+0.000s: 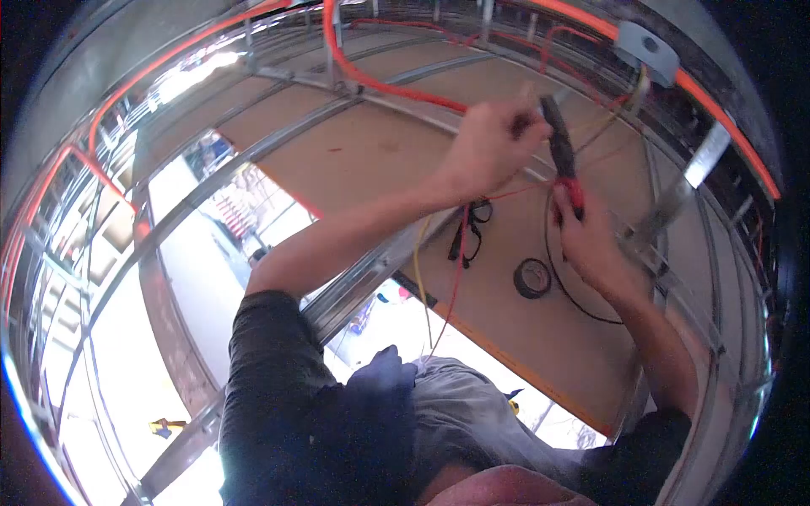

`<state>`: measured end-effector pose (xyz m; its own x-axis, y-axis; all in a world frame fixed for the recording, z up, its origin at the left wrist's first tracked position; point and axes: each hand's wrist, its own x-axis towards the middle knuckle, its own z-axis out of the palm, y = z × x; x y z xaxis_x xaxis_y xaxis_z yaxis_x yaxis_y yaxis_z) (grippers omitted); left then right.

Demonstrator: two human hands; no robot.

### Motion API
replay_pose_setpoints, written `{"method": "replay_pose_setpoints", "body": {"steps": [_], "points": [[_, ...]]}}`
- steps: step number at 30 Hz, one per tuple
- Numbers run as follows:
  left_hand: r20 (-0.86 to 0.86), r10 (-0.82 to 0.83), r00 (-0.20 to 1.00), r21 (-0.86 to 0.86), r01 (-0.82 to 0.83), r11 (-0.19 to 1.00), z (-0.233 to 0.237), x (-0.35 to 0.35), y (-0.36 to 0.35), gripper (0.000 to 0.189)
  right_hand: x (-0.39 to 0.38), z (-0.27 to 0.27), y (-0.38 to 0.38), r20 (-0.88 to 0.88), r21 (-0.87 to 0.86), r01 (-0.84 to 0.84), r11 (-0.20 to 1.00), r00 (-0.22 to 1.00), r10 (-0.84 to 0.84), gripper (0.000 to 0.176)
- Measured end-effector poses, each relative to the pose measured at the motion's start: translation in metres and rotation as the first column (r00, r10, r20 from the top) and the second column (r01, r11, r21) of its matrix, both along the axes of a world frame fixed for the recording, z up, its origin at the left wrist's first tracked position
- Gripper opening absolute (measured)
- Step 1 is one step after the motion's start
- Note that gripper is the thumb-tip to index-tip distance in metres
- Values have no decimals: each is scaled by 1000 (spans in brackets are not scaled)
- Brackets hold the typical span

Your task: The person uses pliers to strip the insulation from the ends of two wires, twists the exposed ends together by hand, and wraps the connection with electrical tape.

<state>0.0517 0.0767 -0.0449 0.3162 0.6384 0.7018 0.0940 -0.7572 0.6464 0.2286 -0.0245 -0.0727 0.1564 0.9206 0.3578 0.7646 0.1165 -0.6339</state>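
Observation:
My left hand [498, 143] is raised in front of me, its fingers pinched together close to the tool's dark end. Whatever is between those fingertips is too small and blurred to make out. In my right hand [591, 240] is a pair of pliers [564, 160] with a red grip and a long dark head pointing up. Thin red wire [460, 282] and yellow wire [419, 270] hang below my left forearm. A black cable [582, 310] curves beside my right wrist.
On the brown board [363, 160] lie a roll of black tape [532, 278] and dark-framed glasses [471, 236]. A grey junction box [648, 52] with wires sits on orange conduit [726, 110]. Metal studs [253, 152] cross around me. A yellow tool [166, 427] appears low at left.

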Motion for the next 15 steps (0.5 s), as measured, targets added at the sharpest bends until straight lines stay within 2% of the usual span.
{"method": "replay_pose_setpoints", "body": {"steps": [1, 2, 3, 4, 5, 6, 8, 9, 11, 12, 13, 14, 15], "points": [[-59, -9, 998, 46, 11, 999, -3, 3, 0, 23, 0, 3, -8, 9, -9, -28, 1000, 1000, 28, 27], [-122, -20, 992, 94, 32, 995, -6, 5, 2, 19, 0, 5, -14, -153, -131, -97, 987, 985, 77, 26], [-114, -4, 993, 93, 14, 996, -9, 4, 4, 19, -2, 12, -19, -311, -239, -177, 955, 945, 98, 25], [-156, 59, 986, 308, -8, 951, -13, 3, 5, 16, -3, 24, -25, -310, -244, -191, 951, 944, 110, 25], [-187, 126, 974, 507, -14, 862, -17, 3, 5, 14, -3, 40, -34, -413, -405, -241, 882, 909, 59, 22], [-187, 134, 973, 502, -23, 865, -20, 1, 3, 14, -3, 50, -39, -497, -547, -300, 782, 868, -15, 19], [-453, 155, 878, 533, 127, 836, -28, -4, -4, 15, 0, 58, -45, -539, -593, -353, 724, 842, -32, 19], [-453, 159, 877, 533, 124, 837, -30, -3, -7, 15, 3, 60, -45, -576, -623, -403, 670, 816, -45, 20], [-423, 168, 890, 504, 77, 860, -34, 0, -14, 13, 1, 51, -48, -602, -597, -440, 671, 799, -11, 20], [-422, 168, 891, 504, 77, 860, -32, -1, -13, 13, -3, 43, -51, -448, -569, -291, 769, 894, 7, 22], [-265, 180, 947, 534, -12, 846, -27, -1, -13, 12, -5, 36, -50, -280, -499, -144, 854, 960, -2, 25], [-100, 183, 978, 549, -100, 830, -20, 1, -16, 12, -2, 28, -49, -281, -495, -139, 858, 960, -6, 25], [-104, 180, 978, 551, -94, 829, -9, -7, -26, 12, 1, 16, -43, 36, -218, -19, 976, 999, 28, 26]]}}
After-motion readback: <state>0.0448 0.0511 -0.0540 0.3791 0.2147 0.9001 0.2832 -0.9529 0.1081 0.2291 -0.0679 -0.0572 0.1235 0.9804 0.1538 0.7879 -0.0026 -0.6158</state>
